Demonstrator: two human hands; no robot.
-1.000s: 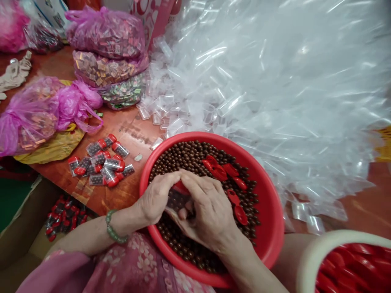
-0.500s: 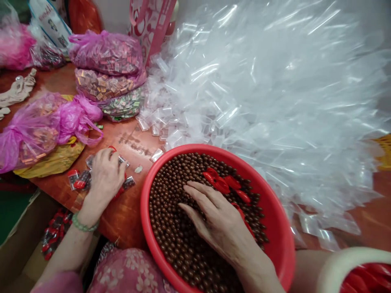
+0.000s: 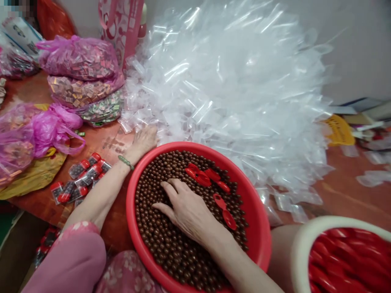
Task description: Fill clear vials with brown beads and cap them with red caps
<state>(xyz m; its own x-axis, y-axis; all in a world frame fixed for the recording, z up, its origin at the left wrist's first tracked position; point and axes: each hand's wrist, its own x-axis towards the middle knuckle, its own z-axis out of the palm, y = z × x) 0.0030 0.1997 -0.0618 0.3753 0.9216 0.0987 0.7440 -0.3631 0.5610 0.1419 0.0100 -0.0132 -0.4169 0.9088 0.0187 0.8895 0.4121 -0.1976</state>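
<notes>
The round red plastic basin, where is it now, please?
The basin sits low in the head view's centre, under the right hand, between small clear red-capped packs on the left and a round cream tub on the right.

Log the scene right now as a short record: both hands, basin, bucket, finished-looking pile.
left hand: near edge of the clear plastic heap; grip unclear
right hand: fingers apart, at the brown balls
red basin: contains the balls, red plastic pieces lying on top
cream bucket: right of basin, holds more red pieces
pile: filled, red-ended clear containers on table, left of basin
</notes>
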